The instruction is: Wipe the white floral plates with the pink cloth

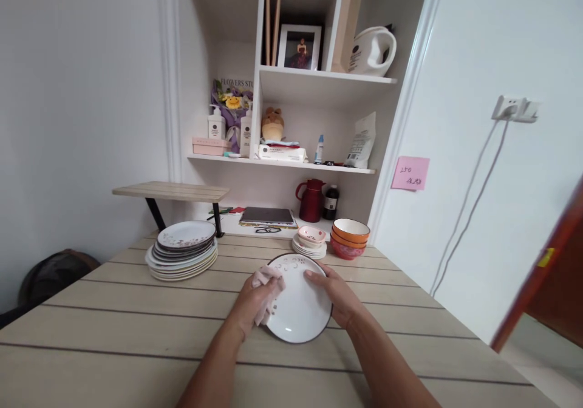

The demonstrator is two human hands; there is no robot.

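A white plate (pixel 300 308) with a dark rim and a small flower pattern is held tilted above the table. My right hand (pixel 334 292) grips its right edge, the thumb lying on the upper face and the other fingers mostly hidden behind it. At the plate's left edge, my left hand (pixel 254 299) is closed on a pale pink cloth (pixel 264 317), which touches the plate's face and rim. Whether the left fingers also support the plate from below cannot be seen.
On the slatted table (pixel 136 329) stand a stack of plates (pixel 182 253) at left, small dishes (pixel 310 247) and stacked bowls (pixel 350 238) behind the held plate. A raised wooden shelf (pixel 170 190) overhangs the plate stack. Farther back are a laptop (pixel 268 215), glasses and a red jug (pixel 311 201).
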